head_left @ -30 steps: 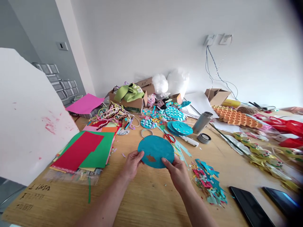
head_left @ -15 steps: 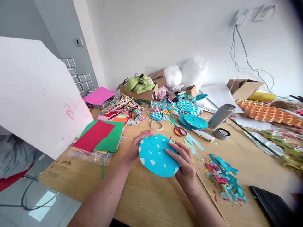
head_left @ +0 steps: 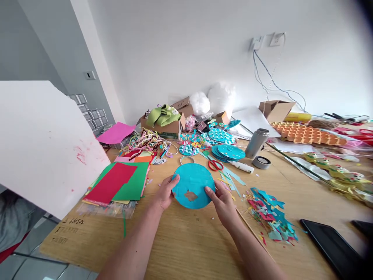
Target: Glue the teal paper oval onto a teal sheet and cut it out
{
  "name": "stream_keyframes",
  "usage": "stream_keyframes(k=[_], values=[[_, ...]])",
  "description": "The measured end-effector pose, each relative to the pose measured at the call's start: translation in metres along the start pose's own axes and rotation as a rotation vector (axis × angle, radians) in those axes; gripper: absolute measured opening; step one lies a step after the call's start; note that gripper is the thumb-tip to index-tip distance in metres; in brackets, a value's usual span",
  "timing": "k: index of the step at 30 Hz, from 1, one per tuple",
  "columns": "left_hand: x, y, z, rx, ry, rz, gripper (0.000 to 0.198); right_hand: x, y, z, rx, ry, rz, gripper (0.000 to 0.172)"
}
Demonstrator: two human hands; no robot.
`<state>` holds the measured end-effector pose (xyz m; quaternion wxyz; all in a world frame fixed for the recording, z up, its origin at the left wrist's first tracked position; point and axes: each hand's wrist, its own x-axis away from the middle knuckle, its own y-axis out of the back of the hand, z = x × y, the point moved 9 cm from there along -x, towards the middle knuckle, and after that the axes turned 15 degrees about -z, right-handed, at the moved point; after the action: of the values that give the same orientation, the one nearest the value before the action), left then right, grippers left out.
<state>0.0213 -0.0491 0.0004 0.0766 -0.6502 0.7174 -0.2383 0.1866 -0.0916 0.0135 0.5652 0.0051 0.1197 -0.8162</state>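
Two bare hands hold one round blue disc (head_left: 194,179) above the near, middle part of the wooden worktop (head_left: 186,249). The left hand (head_left: 166,192) grips the disc's left edge and the right hand (head_left: 222,197) its right edge; on each, the thumb presses the face turned to the viewer, while the other fingers lie largely hidden along the rim and behind. Low on this face is an irregular brown area (head_left: 190,195); whether it is bare card or an opening cannot be told. Beyond the disc lie red-handled scissors (head_left: 215,165) and, just behind them, a stack of blue discs (head_left: 231,151). A white tube (head_left: 242,167) lies in front of the stack; to its right are a grey roll (head_left: 259,166) and an upright metal flask (head_left: 257,144). Right of the right hand are a heap of coloured paper scraps (head_left: 271,223) and a dark phone (head_left: 329,245), with a thin stick (head_left: 254,231) passing close beside the right forearm. To the left, a red sheet (head_left: 112,182) overlaps a green sheet (head_left: 135,181), near a large white board (head_left: 52,147); a tangle of fuzzy strands (head_left: 144,143) lies behind the sheets.
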Motion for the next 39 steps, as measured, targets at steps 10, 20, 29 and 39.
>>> stream_keyframes(k=[10, 20, 29, 39], values=[[-0.005, 0.009, 0.011, 0.077, 0.078, -0.088, 0.043, 0.004, -0.004, -0.014, -0.152, -0.241, 0.031, 0.057], [-0.007, 0.003, 0.017, -0.025, -0.099, -0.113, 0.034, -0.003, 0.012, -0.024, -0.121, -0.248, -0.131, 0.052], [0.004, -0.012, 0.022, 0.038, -0.045, -0.064, 0.041, -0.002, 0.014, -0.021, -0.033, -0.158, -0.210, 0.065], [0.008, -0.018, 0.038, -0.109, 0.087, 0.043, 0.044, -0.006, 0.026, -0.016, -0.116, -0.108, -0.287, 0.050]])
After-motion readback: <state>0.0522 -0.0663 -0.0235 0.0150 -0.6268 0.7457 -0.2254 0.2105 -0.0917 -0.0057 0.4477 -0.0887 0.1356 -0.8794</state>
